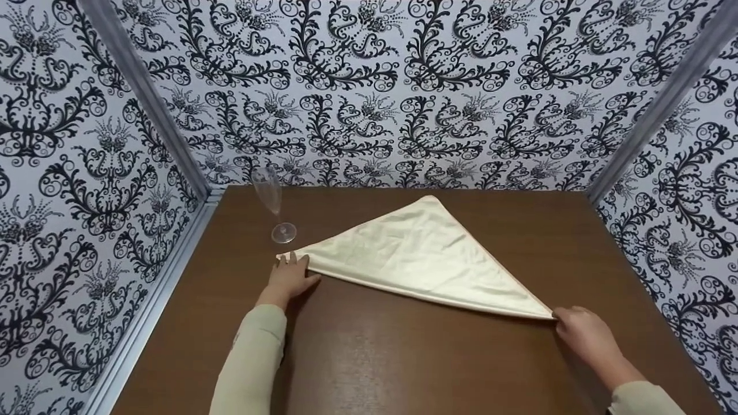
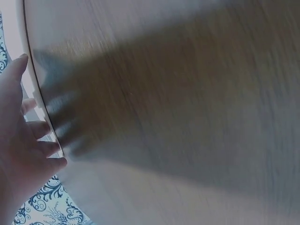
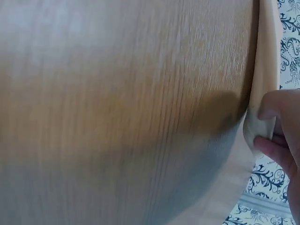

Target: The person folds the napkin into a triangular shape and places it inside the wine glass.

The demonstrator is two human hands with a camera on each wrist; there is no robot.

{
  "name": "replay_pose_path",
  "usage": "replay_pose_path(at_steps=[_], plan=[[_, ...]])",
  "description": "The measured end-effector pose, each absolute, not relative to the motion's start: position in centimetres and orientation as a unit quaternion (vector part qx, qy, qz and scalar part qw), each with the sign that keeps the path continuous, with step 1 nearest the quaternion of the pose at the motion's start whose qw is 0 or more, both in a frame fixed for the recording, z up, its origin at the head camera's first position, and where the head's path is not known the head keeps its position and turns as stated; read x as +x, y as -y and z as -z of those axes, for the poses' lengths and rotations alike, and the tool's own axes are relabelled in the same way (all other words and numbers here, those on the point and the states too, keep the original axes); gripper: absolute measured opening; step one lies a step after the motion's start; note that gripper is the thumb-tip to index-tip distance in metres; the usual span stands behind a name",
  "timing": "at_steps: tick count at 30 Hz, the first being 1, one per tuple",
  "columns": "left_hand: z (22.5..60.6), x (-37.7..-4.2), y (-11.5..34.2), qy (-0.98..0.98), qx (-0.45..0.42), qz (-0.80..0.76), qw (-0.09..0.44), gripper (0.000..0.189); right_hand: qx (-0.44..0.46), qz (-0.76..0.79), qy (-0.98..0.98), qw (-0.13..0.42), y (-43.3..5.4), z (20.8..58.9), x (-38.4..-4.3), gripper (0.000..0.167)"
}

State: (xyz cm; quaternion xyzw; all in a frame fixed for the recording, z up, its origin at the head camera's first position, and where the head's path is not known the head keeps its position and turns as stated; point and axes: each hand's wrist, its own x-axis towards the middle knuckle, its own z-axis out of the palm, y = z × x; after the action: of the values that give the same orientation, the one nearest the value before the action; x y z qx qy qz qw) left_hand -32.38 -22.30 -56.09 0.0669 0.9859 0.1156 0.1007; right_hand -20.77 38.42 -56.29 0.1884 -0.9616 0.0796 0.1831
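A cream satiny cloth napkin (image 1: 412,253), folded into a triangle with a few wrinkles, lies across the middle of the table. Its long folded edge faces me and one point is toward the back wall. My left hand (image 1: 290,276) rests on the left corner, fingers spread and fairly straight; the left wrist view shows the fingertips (image 2: 49,148) along the cloth's edge. At the opposite end, my right hand (image 1: 585,333) pinches the right corner between thumb and fingers. That corner of the napkin (image 3: 260,124) is bunched in the right wrist view.
A clear stemmed glass (image 1: 279,210) stands upright at the back left, just beyond my left hand. The brown wooden table (image 1: 357,357) meets patterned black-and-white walls (image 1: 369,98) at the back and sides. A metal rail (image 1: 155,300) runs along the left edge.
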Motion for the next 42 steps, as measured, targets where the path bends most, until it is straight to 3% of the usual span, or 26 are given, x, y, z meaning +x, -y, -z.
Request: replay_pose_path(at_steps=[5, 20, 30, 42], plan=[[56.4, -33.0, 21.7, -0.986, 0.069, -0.115, 0.099, 0.071, 0.205, -0.088, 0.945, 0.238, -38.9, 56.1, -20.5, 0.023], [56.4, -34.2, 19.5, -0.985, 0.084, -0.108, 0.105, 0.069, 0.207, -0.079, 0.917, 0.332, -40.5, 52.5, -19.0, 0.030], [57.0, -35.3, 18.4, -0.981, 0.082, -0.133, 0.116, 0.061, 0.213, -0.093, 0.904, 0.358, -40.6, 48.1, -18.6, 0.024], [56.5, -36.7, 17.6, -0.973, 0.084, -0.176, 0.121, 0.055, 0.184, -0.117, 0.911, 0.351, -37.5, 44.0, -18.3, 0.030]])
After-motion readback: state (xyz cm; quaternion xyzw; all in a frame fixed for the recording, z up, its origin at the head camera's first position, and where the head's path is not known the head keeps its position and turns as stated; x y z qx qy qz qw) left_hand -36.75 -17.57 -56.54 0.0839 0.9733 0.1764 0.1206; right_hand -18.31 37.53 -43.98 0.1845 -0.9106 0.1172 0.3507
